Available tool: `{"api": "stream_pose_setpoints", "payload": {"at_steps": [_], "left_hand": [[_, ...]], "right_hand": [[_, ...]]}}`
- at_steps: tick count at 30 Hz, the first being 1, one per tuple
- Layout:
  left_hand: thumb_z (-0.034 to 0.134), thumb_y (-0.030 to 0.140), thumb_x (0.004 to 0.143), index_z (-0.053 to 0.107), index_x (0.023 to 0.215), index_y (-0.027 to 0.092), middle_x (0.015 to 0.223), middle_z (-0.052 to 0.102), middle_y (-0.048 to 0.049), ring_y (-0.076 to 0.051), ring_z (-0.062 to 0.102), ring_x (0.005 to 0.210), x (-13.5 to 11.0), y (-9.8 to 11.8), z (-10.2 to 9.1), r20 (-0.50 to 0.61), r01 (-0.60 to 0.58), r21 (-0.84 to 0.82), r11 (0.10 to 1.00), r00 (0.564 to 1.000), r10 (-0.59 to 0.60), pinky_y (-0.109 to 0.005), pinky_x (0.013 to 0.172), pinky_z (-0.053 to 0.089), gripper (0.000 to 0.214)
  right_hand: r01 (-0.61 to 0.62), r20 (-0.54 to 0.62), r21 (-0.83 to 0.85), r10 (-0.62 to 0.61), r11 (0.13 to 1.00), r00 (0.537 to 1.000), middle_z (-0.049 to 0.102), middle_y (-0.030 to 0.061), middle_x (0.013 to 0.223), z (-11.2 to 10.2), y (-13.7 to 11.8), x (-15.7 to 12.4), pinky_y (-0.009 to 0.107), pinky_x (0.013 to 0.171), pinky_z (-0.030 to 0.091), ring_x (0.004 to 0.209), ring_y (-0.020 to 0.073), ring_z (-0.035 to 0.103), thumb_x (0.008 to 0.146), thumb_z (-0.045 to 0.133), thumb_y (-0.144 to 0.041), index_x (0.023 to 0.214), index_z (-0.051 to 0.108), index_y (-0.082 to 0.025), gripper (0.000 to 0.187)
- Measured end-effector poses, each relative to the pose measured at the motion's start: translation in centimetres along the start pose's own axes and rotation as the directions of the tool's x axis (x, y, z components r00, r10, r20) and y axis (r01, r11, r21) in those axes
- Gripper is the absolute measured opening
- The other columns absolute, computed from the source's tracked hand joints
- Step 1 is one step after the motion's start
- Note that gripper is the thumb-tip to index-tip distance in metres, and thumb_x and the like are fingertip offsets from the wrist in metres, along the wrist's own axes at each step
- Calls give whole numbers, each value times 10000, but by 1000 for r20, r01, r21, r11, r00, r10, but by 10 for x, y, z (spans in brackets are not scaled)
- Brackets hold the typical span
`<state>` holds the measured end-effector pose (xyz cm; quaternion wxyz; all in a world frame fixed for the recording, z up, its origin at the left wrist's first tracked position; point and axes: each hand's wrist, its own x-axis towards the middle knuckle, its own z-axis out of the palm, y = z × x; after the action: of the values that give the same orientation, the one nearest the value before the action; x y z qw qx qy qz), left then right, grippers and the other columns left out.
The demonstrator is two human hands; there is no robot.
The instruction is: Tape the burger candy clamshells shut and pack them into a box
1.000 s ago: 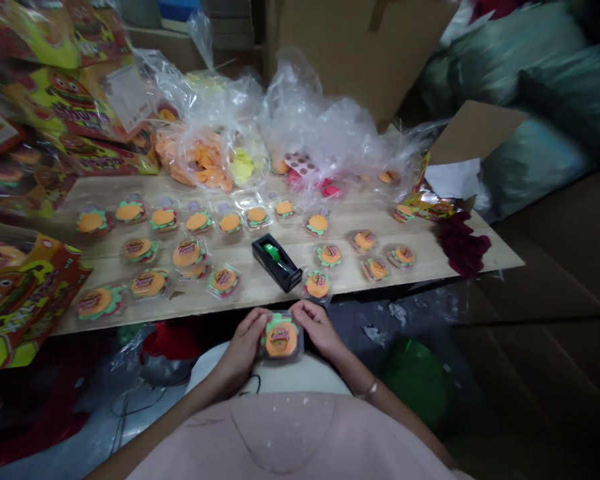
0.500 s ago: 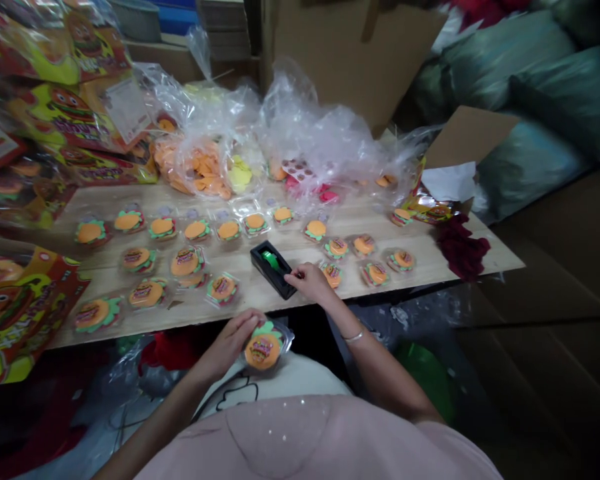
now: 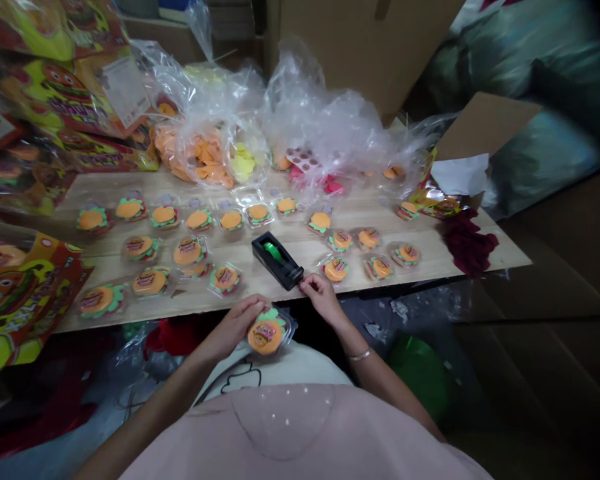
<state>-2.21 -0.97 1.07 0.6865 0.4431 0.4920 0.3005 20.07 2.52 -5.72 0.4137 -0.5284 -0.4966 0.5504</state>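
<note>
My left hand point(image 3: 237, 327) grips a clear plastic case with an orange and green burger toy point(image 3: 267, 333) above my lap. My right hand point(image 3: 319, 295) pinches its fingers together right at the near end of the black tape dispenser point(image 3: 277, 261) with a green roll, at the front edge of the wooden table point(image 3: 300, 250). What the fingers pinch is too small to see. Several more packed burger toys point(image 3: 187, 252) lie in rows on the table.
Clear plastic bags point(image 3: 305, 127) with orange and yellow foam pieces point(image 3: 205, 157) sit at the back. Printed burger boxes point(image 3: 20, 287) stand at the left. A dark red cloth point(image 3: 467, 240) lies at the right edge, beside an open cardboard box point(image 3: 475, 133).
My right hand left the burger case, reached to the tape dispenser, and has now drawn back a little toward the table's front edge. My left hand kept the case.
</note>
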Motion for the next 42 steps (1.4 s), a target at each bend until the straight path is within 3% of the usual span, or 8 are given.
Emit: {"api": "stream_pose_setpoints", "payload": {"at_steps": [3, 6, 11, 14, 19, 29, 37, 42], "left_hand": [[494, 437, 833, 587, 805, 178, 766, 530, -3, -147, 472, 707, -2, 16, -4, 78, -44, 116, 992, 996, 35, -218, 647, 386, 277], [500, 420, 827, 615, 785, 178, 764, 547, -7, -150, 475, 715, -4, 26, -3, 158, -91, 202, 975, 986, 59, -222, 667, 387, 271], [485, 418, 837, 598, 801, 172, 763, 553, -3, -142, 485, 697, -5, 28, 4, 165, -60, 196, 979, 986, 28, -227, 647, 392, 274], [466, 413, 850, 589, 798, 169, 742, 538, 0, -140, 475, 687, -7, 27, 3, 165, -84, 240, 967, 985, 45, -229, 641, 386, 278], [456, 396, 859, 595, 800, 173, 738, 526, 4, -136, 469, 690, -12, 28, -1, 109, -118, 270, 956, 990, 91, -222, 642, 383, 269], [451, 394, 870, 569, 805, 156, 738, 519, 5, -121, 447, 670, -17, 18, 8, 159, -64, 224, 972, 987, 28, -208, 604, 369, 273], [480, 364, 850, 519, 823, 169, 730, 484, 24, -112, 431, 664, -20, 19, 18, 123, -78, 190, 979, 991, 55, -206, 600, 358, 202], [531, 372, 815, 454, 741, 174, 662, 400, 53, -92, 366, 598, -12, 25, 21, 123, -77, 178, 981, 991, 56, -192, 544, 321, 225]], "right_hand": [[-43, 307, 131, 1, 991, 952, 548, 2, 785, -4, -22, -14, 286, 703, 460, 737, 140, 519, 789, 599, -503, 764, 550, -191, 318], [56, 581, 113, -111, 992, 807, 516, 9, 796, -4, -48, -21, 280, 717, 431, 752, 138, 487, 833, 540, -525, 742, 552, -185, 352], [281, 749, -75, -131, 957, 649, 452, -25, 703, 4, -69, -11, 239, 631, 371, 659, 114, 422, 879, 462, -502, 695, 518, -183, 372], [392, 679, -240, -135, 888, 721, 493, -18, 715, 7, -71, -14, 240, 609, 357, 653, 118, 447, 869, 522, -401, 742, 550, -180, 257], [282, 233, -340, -210, 897, 950, 583, 12, 753, 7, -78, -41, 260, 636, 376, 695, 143, 519, 843, 578, -292, 813, 625, -186, 120], [-79, 315, 97, 44, 992, 948, 558, -13, 603, 30, -49, -65, 224, 540, 360, 547, 101, 471, 800, 597, -424, 722, 648, -144, 295], [36, 134, -12, -34, 999, 990, 645, 40, 822, 17, -50, -79, 252, 660, 433, 733, 144, 574, 864, 528, -376, 932, 677, -175, 259], [-34, 299, 8, 30, 999, 954, 621, 6, 766, 22, -64, -70, 234, 630, 418, 684, 121, 543, 801, 612, -312, 889, 648, -157, 182]]}}
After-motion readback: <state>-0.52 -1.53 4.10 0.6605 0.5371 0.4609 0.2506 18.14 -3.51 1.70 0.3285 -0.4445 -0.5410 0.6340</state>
